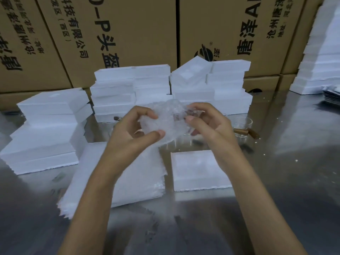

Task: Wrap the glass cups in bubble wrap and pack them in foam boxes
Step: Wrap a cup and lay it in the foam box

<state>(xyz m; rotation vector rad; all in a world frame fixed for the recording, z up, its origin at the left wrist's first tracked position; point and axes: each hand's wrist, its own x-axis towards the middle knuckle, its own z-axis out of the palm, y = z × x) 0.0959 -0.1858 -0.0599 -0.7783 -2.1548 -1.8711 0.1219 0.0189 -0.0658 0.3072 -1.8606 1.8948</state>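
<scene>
Both hands (165, 126) around bubble-wrapped cup (171, 119)

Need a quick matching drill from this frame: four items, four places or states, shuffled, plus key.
Items:
1. bubble wrap bundle
2. open foam box
3. glass cup with brown handle
4. stack of bubble wrap sheets

Places or states:
A. flat on the table under the left forearm
B. standing unwrapped on the table, right of the right hand
C. held up between both hands, left hand included
D. on the table below the right hand

Pairs: 1-C, 2-D, 3-B, 4-A
</scene>
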